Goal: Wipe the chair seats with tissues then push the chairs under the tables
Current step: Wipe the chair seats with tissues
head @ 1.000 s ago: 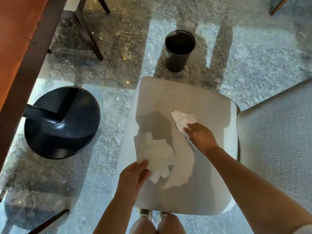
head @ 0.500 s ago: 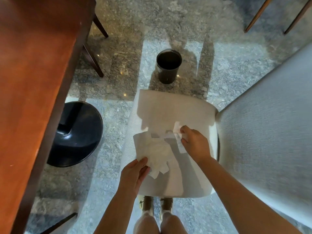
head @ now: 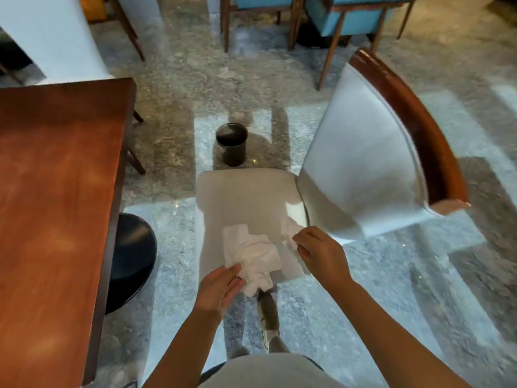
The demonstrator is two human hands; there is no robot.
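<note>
The beige cushioned chair seat (head: 246,197) lies just ahead of both hands, the left hand (head: 221,287) pinching a crumpled white tissue (head: 251,256), the right hand (head: 319,253) a smaller torn piece (head: 289,233), and the brown wooden table (head: 56,191) on the left.

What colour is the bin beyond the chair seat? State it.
Black bin, clearest in the head view.

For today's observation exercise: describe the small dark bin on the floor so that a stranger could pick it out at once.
Start at the white chair seat in the middle, beside the wooden table. Just beyond the seat's far edge stands the bin on the marble floor. It is the only small, round, open-topped black container; the other black shape, under the table, is a wide flat table base.
</note>
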